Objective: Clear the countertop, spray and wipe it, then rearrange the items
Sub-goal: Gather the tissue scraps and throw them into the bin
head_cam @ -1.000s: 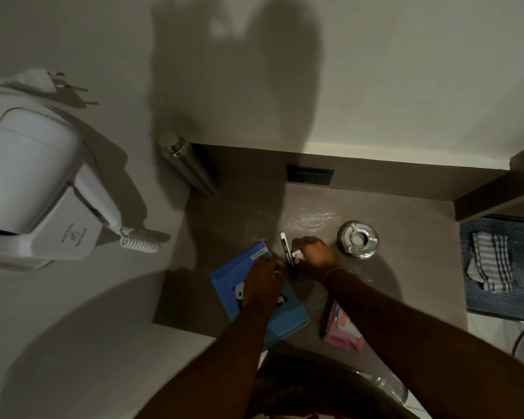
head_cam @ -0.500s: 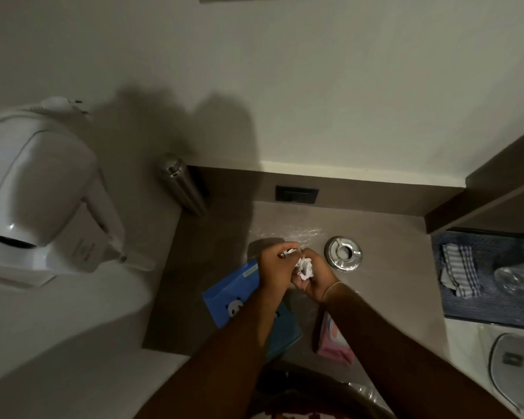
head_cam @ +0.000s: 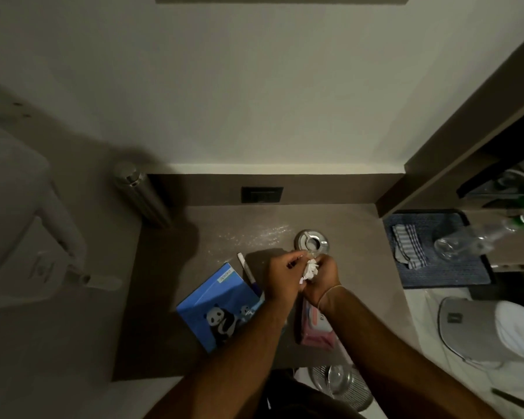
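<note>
Both hands meet above the brown countertop. My right hand is closed on a crumpled white paper wad, and my left hand presses against it from the left, fingers curled. A round metal ashtray sits just beyond the hands. A white pen lies to their left, beside a blue panda-print booklet. A pink wipes pack lies under my right wrist.
A steel cylinder stands at the back left corner, a dark wall socket behind. A white wall hair dryer hangs left. On the right are a blue mat with striped cloth, a clear bottle and a white appliance.
My left hand left the booklet and joined the right hand at the paper wad; the pen lies on the counter beside the booklet. The view has tilted upward.
</note>
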{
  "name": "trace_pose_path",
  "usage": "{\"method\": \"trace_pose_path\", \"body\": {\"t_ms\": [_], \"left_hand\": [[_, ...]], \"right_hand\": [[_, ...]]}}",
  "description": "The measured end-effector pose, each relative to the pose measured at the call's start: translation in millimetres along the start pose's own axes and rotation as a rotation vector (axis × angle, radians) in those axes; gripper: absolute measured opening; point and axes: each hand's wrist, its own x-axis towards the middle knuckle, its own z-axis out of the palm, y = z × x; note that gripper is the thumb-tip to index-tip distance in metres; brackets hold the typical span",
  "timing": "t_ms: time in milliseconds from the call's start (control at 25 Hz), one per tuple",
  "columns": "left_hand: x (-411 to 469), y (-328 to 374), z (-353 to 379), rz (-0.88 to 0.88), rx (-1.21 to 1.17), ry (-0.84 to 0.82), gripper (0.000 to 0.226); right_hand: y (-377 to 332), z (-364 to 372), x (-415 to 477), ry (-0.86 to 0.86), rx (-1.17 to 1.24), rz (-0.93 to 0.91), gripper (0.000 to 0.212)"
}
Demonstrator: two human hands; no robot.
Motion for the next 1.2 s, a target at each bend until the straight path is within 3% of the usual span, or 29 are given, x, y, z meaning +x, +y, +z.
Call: {"method": "trace_pose_path", "body": {"t_ms": [120,240,320,560,760,960,1080,1200], "left_hand": [[-17.4,-17.6,13.8,0.195,0.275,-0.082,0.020],[-37.3,-24.4,24.1,0.345,0.549,-0.082,0.027],[-52.6,-27.9,31.4,0.390,0.620,-0.090,0.035],[-98.0,-29.7,51.7,0.502,0.709,-0.191,0.033],[-170.7,-51.9,101.8,0.614,0.722,-0.211,0.028],[-247.0,-107.5,158.9,0.473,0.749,-0.445,0.042],[-270.7,-150.8,153.8,0.354,0.813,-0.529,0.034],[-274.5,-204.8,137.9,0.178,0.951,-0.542,0.037]], "right_hand": [[-4.0,-30.4,-12.6,0.031,-0.050,-0.014,0.022],[-9.3,-54.5,-27.0,0.200,-0.264,-0.027,0.037],[-11.3,-67.1,-40.9,0.237,-0.314,-0.014,0.038],[-15.1,-107.3,-72.6,0.031,-0.040,0.028,0.038],[-28.1,-188.7,-106.1,0.129,0.014,0.016,0.035],[-46.2,-321.5,-149.9,0.474,-0.054,-0.054,0.033],[-41.6,-402.4,-165.8,0.723,-0.047,-0.058,0.029],[-13.2,-464.0,-147.8,0.858,-0.095,0.012,0.028]]}}
